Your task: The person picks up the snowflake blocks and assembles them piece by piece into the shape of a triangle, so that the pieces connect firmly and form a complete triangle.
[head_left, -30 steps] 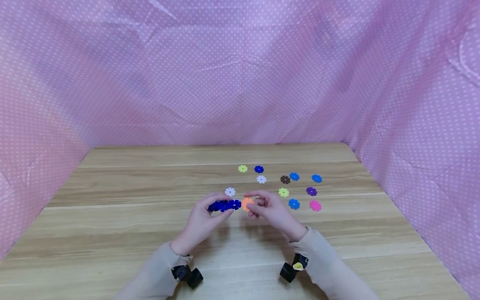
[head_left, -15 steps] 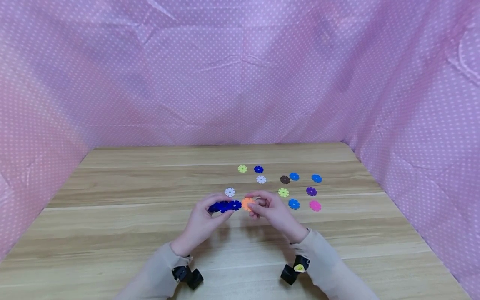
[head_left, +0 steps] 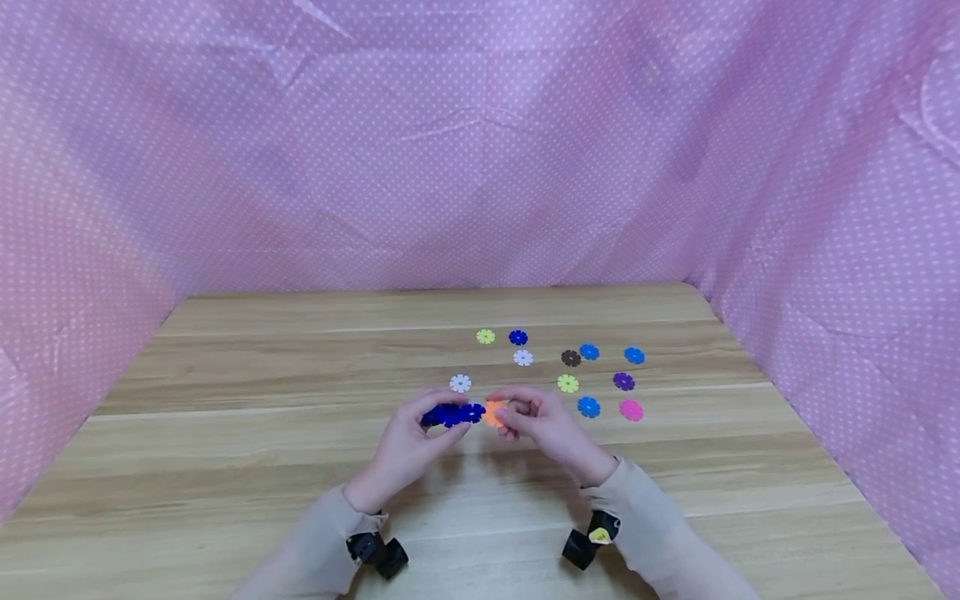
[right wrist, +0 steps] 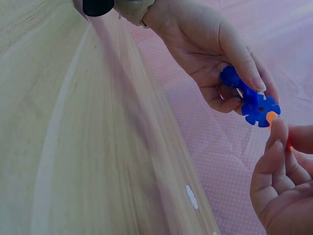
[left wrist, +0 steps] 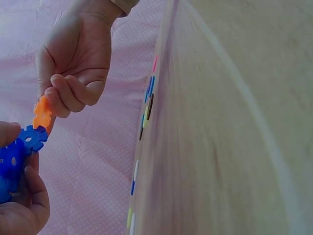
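Note:
My left hand (head_left: 411,433) holds a short chain of joined dark blue notched discs (head_left: 452,414) between thumb and fingers, above the table. My right hand (head_left: 546,427) pinches an orange notched disc (head_left: 492,413) by its right side. In the left wrist view the orange disc (left wrist: 42,112) meets the edge of the end blue disc (left wrist: 33,138). From the right wrist the orange disc (right wrist: 272,117) shows only as a sliver at a notch of the blue disc (right wrist: 260,110), with fingers hiding the rest.
Loose notched discs lie flat beyond and right of my hands. A white disc (head_left: 460,383) is closest, past the left fingertips; a yellow-green disc (head_left: 567,383), a blue disc (head_left: 588,407) and a pink disc (head_left: 632,410) lie rightward. Pink dotted cloth (head_left: 480,167) surrounds the wooden table (head_left: 262,358).
The small gap between the orange disc and the blue chain has closed, the left hand shifting slightly right with the chain. The orange disc looks turned more edge-on. The loose discs stay put.

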Action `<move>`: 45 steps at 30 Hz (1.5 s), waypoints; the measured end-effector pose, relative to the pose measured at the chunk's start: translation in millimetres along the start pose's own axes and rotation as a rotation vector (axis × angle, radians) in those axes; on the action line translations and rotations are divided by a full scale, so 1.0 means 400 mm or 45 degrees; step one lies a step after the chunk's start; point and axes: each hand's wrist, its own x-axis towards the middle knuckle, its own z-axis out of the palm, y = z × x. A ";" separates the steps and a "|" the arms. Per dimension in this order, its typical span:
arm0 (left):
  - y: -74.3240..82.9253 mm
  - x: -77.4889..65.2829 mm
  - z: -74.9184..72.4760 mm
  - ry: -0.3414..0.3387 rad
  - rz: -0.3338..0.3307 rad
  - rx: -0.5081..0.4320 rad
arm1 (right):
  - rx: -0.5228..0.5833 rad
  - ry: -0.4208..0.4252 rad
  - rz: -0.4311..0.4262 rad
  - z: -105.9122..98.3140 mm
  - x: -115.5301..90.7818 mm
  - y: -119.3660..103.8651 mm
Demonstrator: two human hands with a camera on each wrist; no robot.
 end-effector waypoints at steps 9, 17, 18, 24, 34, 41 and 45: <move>0.006 0.002 0.004 -0.054 0.016 0.025 | 0.092 0.019 0.038 -0.001 -0.003 -0.004; 0.012 0.004 0.012 -0.052 0.102 0.042 | 0.178 0.004 0.072 -0.002 -0.009 -0.010; 0.013 0.005 0.013 -0.056 0.103 0.048 | 0.204 -0.006 0.067 -0.003 -0.009 -0.010; 0.012 0.006 0.015 -0.068 0.099 0.061 | 0.320 -0.036 0.028 0.001 -0.013 -0.005; 0.005 0.008 0.016 -0.014 0.200 0.070 | 0.421 -0.037 0.044 0.016 -0.012 -0.006; -0.001 0.004 0.017 -0.021 0.245 0.068 | 0.388 -0.059 0.053 0.017 -0.013 -0.006; 0.000 0.000 0.018 -0.020 0.232 0.067 | 0.364 -0.079 0.042 0.016 -0.014 -0.001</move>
